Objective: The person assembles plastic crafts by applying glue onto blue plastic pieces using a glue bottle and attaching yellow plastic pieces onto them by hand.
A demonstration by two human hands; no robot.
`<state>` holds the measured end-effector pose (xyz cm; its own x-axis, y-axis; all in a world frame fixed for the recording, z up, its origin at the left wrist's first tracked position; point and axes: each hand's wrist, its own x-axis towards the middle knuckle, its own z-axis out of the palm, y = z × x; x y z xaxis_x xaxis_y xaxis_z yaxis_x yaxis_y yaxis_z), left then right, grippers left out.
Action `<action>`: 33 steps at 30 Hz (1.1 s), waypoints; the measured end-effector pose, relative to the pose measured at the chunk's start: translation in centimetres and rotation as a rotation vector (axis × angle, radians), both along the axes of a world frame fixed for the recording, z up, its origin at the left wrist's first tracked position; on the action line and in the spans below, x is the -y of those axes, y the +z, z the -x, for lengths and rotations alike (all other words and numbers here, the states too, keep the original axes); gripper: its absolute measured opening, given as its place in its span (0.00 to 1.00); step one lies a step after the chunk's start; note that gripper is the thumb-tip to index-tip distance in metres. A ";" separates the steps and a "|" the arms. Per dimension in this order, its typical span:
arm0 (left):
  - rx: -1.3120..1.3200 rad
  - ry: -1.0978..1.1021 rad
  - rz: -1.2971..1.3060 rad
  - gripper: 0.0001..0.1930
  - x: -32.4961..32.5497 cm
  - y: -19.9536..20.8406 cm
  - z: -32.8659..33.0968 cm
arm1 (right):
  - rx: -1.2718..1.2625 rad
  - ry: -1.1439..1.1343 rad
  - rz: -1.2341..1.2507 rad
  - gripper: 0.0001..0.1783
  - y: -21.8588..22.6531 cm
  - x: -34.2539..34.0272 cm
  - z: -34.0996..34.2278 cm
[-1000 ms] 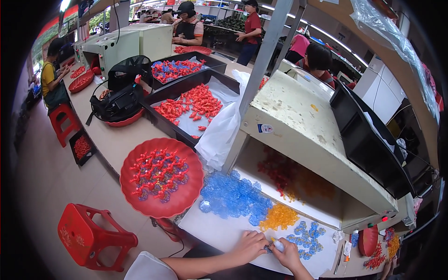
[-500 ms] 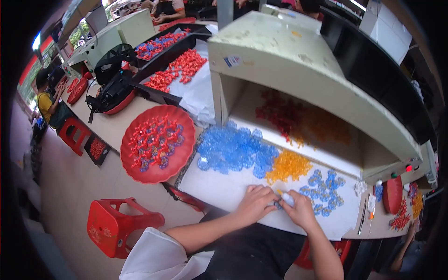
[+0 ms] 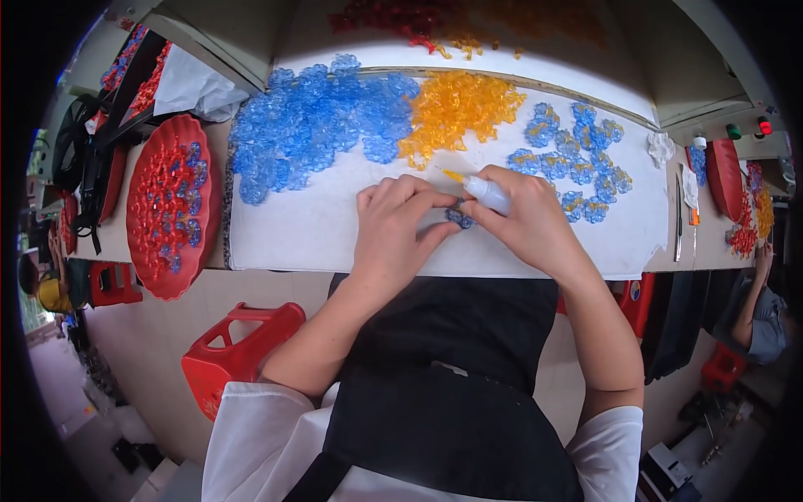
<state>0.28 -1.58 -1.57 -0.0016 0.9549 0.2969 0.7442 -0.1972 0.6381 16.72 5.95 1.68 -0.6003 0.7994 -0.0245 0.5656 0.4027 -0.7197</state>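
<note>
White paper covers my bench (image 3: 318,234). Both hands meet at its near edge: my left hand (image 3: 400,224) pinches a small blue piece (image 3: 459,219) flat, likely steadying it. My right hand (image 3: 525,222) grips a glue bottle (image 3: 485,192), its long axis slanting, nozzle pointing up-left toward the orange pile (image 3: 456,109) beyond.
</note>
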 end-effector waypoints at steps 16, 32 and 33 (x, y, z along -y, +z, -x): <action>-0.007 -0.005 -0.001 0.15 0.1 0.3 -0.2 | 0.026 -0.004 0.022 0.11 0.2 0.1 0.3; -0.039 -0.011 0.007 0.14 -0.1 0.3 0.0 | 0.181 0.213 -0.091 0.09 1.1 -1.9 1.1; -0.036 -0.014 0.008 0.14 -0.1 0.3 0.0 | 0.184 0.214 -0.089 0.09 1.0 -1.9 1.1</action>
<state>0.27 -1.44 -1.26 0.0227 0.9570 0.2892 0.7636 -0.2033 0.6128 15.62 7.83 2.72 -0.7472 0.6593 -0.0841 0.5791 0.5836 -0.5692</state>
